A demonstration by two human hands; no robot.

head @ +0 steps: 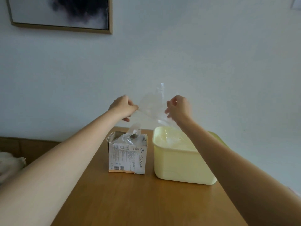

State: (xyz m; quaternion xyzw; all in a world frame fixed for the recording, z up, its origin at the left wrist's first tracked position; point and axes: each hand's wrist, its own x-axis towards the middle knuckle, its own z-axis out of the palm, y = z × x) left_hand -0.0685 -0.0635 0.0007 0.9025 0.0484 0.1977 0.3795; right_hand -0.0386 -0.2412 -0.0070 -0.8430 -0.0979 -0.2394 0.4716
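A clear disposable plastic glove [152, 103] is held up in the air above the table, stretched between both hands. My left hand [123, 107] pinches its left edge and my right hand [178, 107] pinches its right edge. Below them stands a torn white cardboard glove box [127, 158] with more clear gloves sticking out of its open top. To its right is a pale yellow plastic container [180, 167], open at the top, with some clear plastic lying inside.
The wooden table [138, 201] runs forward from me to a pale wall. A framed dark picture [61, 13] hangs at the upper left. A brown sofa with something white on it [11, 162] lies left of the table.
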